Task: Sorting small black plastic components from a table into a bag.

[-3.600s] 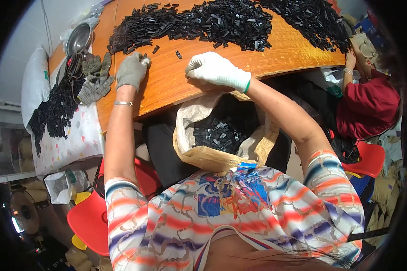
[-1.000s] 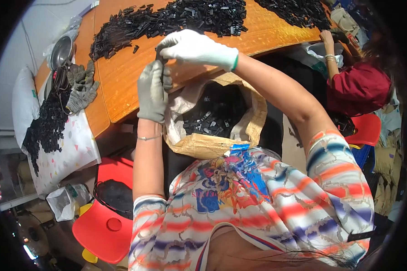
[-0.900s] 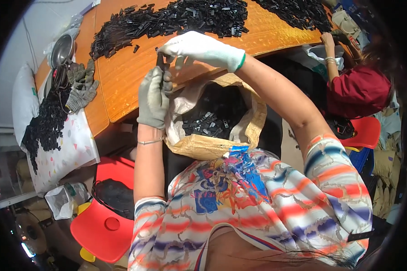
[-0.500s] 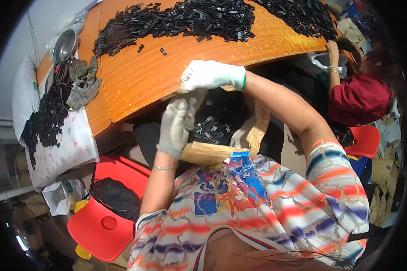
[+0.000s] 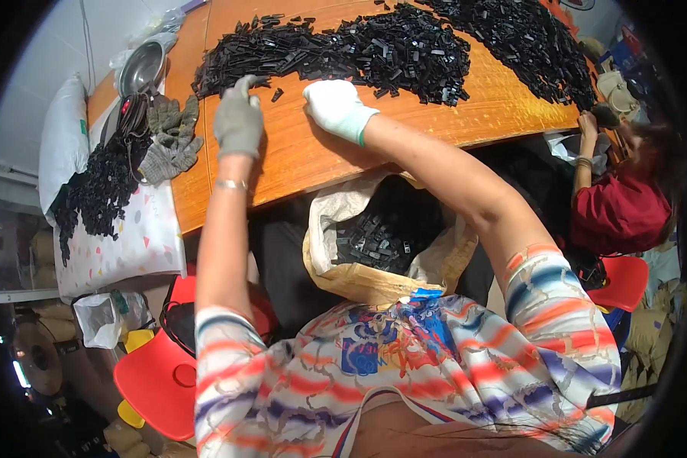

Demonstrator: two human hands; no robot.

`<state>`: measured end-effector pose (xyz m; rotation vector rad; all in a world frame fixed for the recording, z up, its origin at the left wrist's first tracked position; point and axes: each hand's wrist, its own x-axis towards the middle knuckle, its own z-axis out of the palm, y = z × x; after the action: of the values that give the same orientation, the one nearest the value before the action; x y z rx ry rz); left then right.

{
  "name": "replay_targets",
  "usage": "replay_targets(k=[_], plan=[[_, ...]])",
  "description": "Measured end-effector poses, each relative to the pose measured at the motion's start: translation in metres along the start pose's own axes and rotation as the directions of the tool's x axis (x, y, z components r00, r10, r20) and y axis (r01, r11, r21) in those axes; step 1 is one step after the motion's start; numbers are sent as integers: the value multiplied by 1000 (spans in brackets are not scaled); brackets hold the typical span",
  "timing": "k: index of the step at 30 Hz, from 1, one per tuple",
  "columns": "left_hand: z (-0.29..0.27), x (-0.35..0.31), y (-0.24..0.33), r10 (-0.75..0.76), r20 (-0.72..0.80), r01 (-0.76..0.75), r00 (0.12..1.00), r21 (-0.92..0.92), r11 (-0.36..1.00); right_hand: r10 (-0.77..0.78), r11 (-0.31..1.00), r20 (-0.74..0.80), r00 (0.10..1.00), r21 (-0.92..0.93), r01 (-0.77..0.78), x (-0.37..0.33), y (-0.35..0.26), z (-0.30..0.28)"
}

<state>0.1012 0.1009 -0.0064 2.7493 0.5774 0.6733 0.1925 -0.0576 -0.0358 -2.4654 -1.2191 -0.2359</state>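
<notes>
My left hand (image 5: 239, 122), in a grey glove, reaches over the orange table with its fingers stretched out to the near edge of a long heap of small black plastic parts (image 5: 282, 57). One loose black part (image 5: 277, 95) lies just right of its fingertips. My right hand (image 5: 337, 108), in a white glove, is curled closed on the tabletop below the heap; whatever it may hold is hidden. Between my arms, at my lap, a tan woven sack (image 5: 359, 281) stands with its mouth spread, and more black parts (image 5: 374, 243) lie inside.
Grey work gloves (image 5: 172, 141), a metal bowl (image 5: 142, 67) and another pile of black parts (image 5: 103, 183) lie at the left. A second heap (image 5: 511, 49) spreads at the far right, where a person in a red top (image 5: 618, 210) sits. A red chair (image 5: 156, 385) stands lower left.
Both hands have come apart from above the sack and moved out over the table. My left hand has gone forward and left to the heap. The view has shifted slightly.
</notes>
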Motion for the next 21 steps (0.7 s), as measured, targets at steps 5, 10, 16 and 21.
replay_targets(k=[5,10,16,21], plan=[[22,51,-3,166,51,-173,985,335,926,46,998,87,995,44,-50,-1,13,-3],[33,53,-19,232,56,-236,971,371,898,-25,896,234,972,436,-82,-24,12,-28],[31,18,-31,314,-14,-308,949,155,939,-105,845,190,976,534,-13,-46,12,-44],[26,-32,-12,-136,235,262,962,-934,243,90,647,159,983,741,-179,-53,-5,-62]])
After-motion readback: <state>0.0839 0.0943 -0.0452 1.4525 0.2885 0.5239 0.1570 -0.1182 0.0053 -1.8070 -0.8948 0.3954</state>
